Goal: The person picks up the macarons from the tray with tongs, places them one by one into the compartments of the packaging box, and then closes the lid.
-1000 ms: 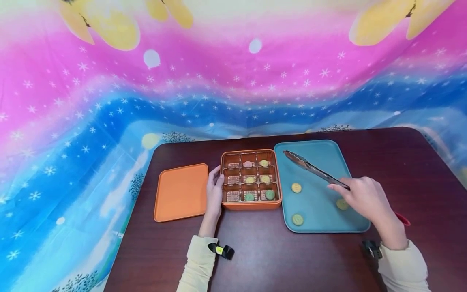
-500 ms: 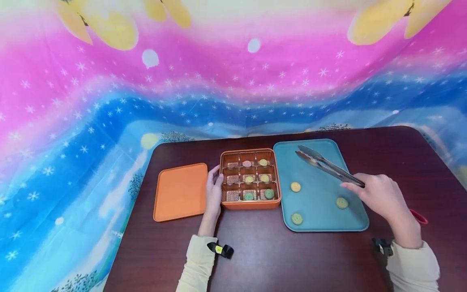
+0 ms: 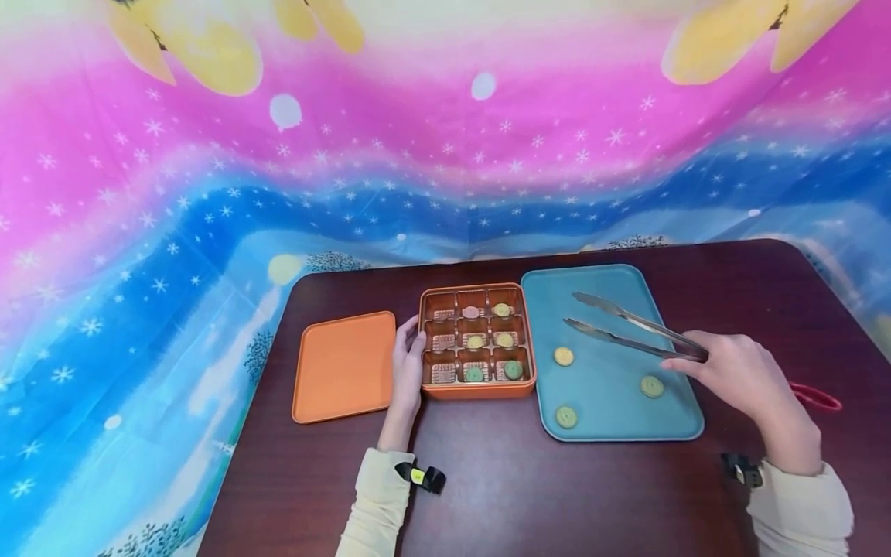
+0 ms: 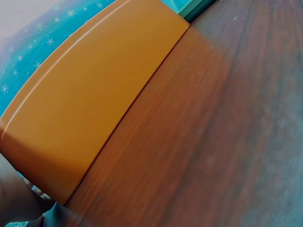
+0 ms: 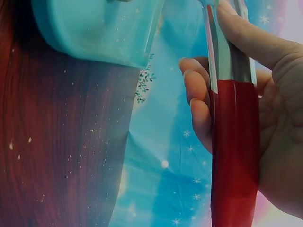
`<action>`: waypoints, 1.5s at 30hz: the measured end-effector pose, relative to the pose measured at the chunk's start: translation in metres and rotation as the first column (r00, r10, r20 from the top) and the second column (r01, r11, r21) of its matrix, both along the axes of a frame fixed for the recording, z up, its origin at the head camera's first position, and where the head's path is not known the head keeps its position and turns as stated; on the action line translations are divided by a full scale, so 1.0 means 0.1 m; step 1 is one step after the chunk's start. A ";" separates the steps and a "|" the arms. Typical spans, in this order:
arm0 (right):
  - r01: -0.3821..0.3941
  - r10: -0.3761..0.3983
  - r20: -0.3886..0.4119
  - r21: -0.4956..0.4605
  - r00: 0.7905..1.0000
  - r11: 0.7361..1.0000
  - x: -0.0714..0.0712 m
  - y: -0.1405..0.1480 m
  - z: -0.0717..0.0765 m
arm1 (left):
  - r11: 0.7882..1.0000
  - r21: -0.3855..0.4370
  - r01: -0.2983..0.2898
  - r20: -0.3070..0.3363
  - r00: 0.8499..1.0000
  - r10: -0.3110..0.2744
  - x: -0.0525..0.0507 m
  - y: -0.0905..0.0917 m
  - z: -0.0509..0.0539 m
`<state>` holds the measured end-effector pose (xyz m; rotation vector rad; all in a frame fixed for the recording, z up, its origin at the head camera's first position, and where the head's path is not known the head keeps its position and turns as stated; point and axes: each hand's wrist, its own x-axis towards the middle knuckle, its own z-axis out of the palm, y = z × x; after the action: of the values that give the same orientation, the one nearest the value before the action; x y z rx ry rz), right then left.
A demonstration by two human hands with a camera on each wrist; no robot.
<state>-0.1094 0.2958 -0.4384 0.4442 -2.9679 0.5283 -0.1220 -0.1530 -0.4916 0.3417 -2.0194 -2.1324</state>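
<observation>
While one hand [image 3: 745,375] grips tongs [image 5: 234,123], the left [image 3: 407,360] seemingly touches the box [image 3: 479,393].

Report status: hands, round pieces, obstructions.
Left hand against orange box; right hand holding open tongs. Three round pieces on blue tray, six in box. Nothing visibly blocking.

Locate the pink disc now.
In the head view, the pink disc sits in the far row's middle compartment of the orange box, just left of a yellow disc.

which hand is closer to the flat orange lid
Left: the left hand is between the lid and the orange box, beside the lid's edge. The right hand is much farther off, beyond the box, near the right edge of the blue tray, holding tongs.
</observation>
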 end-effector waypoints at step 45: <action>0.048 -0.051 0.385 0.018 0.921 0.999 -0.01 0.38 0.04 | 1.000 0.007 -0.017 -0.017 1.000 0.017 -0.07 -0.03 -0.21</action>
<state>-0.1107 0.3340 -0.4339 0.2912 -3.3468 0.6682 -0.1293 -0.1565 -0.5127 0.3397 -1.9932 -2.1258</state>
